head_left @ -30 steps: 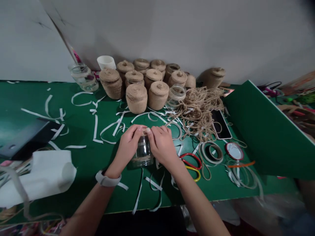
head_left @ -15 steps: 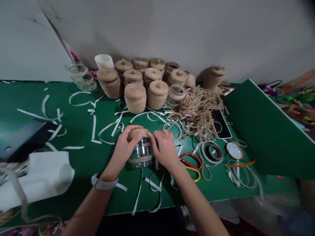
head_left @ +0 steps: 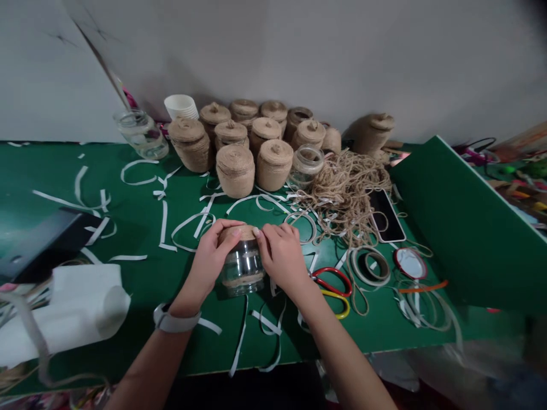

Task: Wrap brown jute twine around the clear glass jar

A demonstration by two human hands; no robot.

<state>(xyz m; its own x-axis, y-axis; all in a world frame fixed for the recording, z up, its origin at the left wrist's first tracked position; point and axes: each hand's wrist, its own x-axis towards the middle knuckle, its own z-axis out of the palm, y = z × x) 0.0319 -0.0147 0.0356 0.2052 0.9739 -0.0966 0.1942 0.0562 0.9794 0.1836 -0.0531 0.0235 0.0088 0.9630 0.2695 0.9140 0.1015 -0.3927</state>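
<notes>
A clear glass jar [head_left: 243, 265] lies or stands tilted on the green table in front of me; I cannot tell which. Jute twine [head_left: 245, 232] wraps its far end, and a single band of twine circles it lower down. My left hand [head_left: 216, 250] curves round the jar's left side, thumb pressed on the twine wrap. From the right, my right hand [head_left: 284, 253] grips the wrapped end, its thumb on the twine and its fingers curled. To the right of the jar lie scissors [head_left: 335, 282] with one red and one yellow handle loop.
Several twine-wrapped jars [head_left: 235, 171] with lids stand along the wall. A heap of loose twine [head_left: 346, 193] lies beside a phone [head_left: 387, 213] and a tape roll [head_left: 370, 266]. White paper strips are scattered about. A green board [head_left: 465, 233] stands at the right.
Both hands still hold the jar. My thumbs have shifted slightly along the twine wrap, and the jar sits a touch lower and further left.
</notes>
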